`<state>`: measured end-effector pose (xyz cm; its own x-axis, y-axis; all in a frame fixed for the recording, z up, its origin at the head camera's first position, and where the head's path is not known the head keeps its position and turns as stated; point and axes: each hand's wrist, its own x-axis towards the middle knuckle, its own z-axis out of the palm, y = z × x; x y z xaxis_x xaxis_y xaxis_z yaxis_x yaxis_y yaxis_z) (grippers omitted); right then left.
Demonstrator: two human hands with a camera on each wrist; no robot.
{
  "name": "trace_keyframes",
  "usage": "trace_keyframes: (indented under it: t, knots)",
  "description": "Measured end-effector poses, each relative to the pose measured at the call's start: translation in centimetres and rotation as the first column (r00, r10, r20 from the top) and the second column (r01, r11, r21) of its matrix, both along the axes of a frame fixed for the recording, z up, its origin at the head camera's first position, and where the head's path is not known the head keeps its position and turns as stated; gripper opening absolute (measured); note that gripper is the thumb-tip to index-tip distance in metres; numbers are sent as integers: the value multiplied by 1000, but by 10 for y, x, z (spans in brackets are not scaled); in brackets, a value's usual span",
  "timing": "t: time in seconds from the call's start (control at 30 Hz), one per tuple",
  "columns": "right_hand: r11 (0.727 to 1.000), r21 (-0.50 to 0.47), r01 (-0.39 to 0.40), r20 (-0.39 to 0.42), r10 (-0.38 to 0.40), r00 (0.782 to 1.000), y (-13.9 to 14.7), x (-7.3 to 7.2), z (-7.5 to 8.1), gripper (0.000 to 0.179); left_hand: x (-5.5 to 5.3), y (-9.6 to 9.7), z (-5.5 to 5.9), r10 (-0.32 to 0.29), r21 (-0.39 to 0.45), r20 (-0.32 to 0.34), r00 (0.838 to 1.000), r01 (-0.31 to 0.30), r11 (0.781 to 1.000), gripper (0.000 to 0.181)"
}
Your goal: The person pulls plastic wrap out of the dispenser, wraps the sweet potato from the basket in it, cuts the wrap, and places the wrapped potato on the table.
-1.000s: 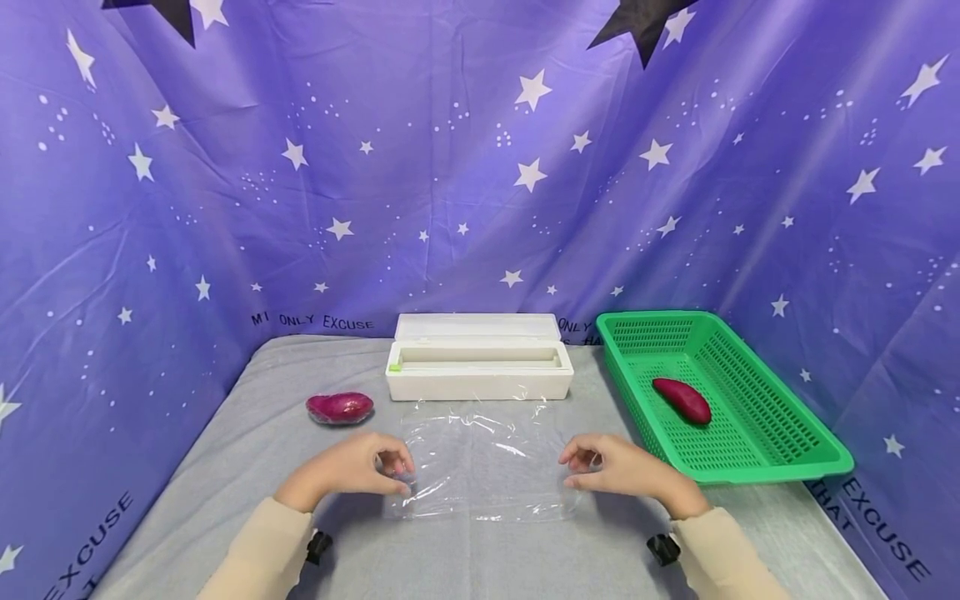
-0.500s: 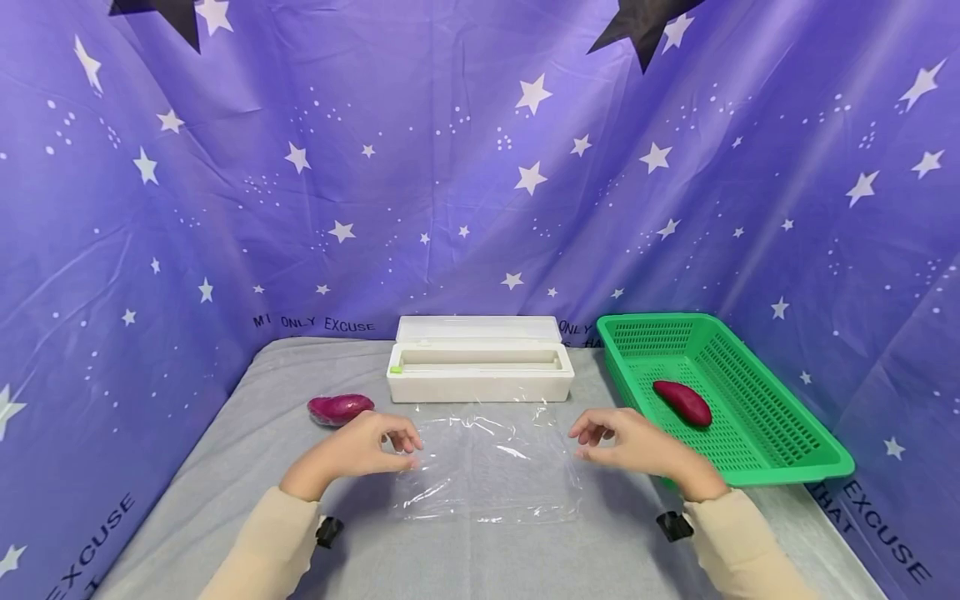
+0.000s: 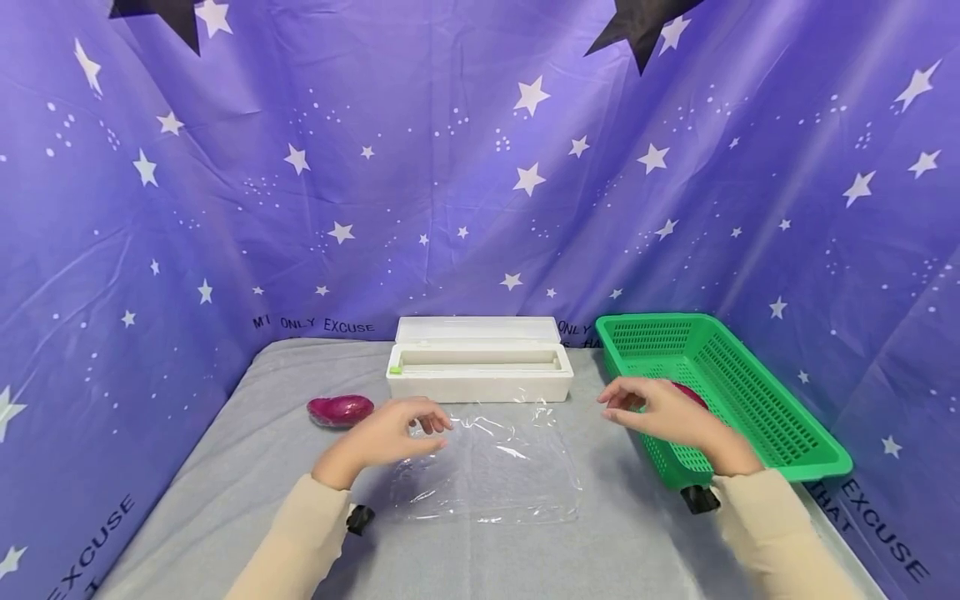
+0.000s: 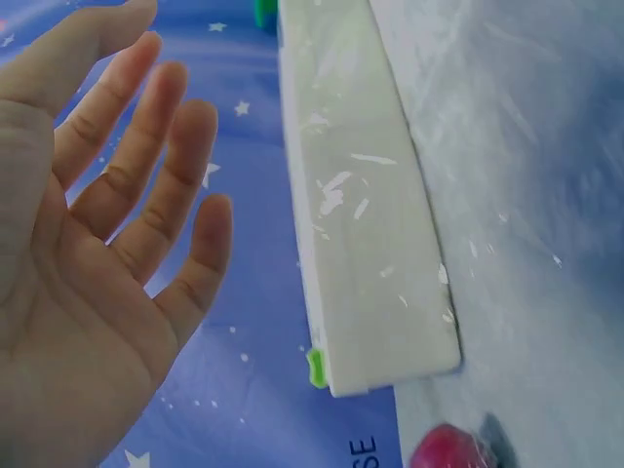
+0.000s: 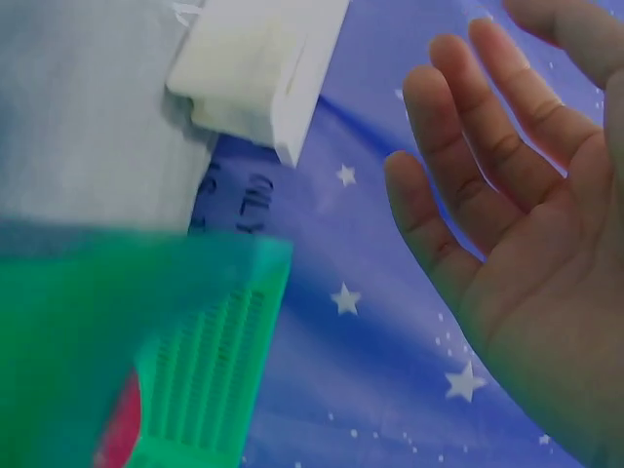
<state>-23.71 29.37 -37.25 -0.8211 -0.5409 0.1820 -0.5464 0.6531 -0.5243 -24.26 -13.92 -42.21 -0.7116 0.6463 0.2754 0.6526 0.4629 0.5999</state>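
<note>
Here, right hand (image 3: pixel 663 412) by basket rim (image 3: pixel 783 388), gap toward film (image 3: pixel 491 471)

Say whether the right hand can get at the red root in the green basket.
Probably yes: the right hand holds nothing, the green basket is open-topped, and nothing seems to cover the red root, though the hand partly hides it from the head camera.
</note>
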Motion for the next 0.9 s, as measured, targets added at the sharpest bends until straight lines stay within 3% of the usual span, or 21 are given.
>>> trace_keyframes:
  t: [0.3,0.5,0.67,0.9]
  knots:
    - [994,20,107,-21,-106,994,30,-14,19,19,-4,18,5,-17,36,-70,997,20,999,20]
    - [982,49,183,-29,-182,983,53,-27,24,21,-8,27,7,-35,40,-68,997,38,998,21]
    - [968,64,243,13,-244,970,73,-39,21,25,-11,35,7,-46,36,-25,999,47,998,23]
    - [951,61,304,77,-308,948,96,-56,9,34,-14,47,7,-69,50,-26,997,70,996,23]
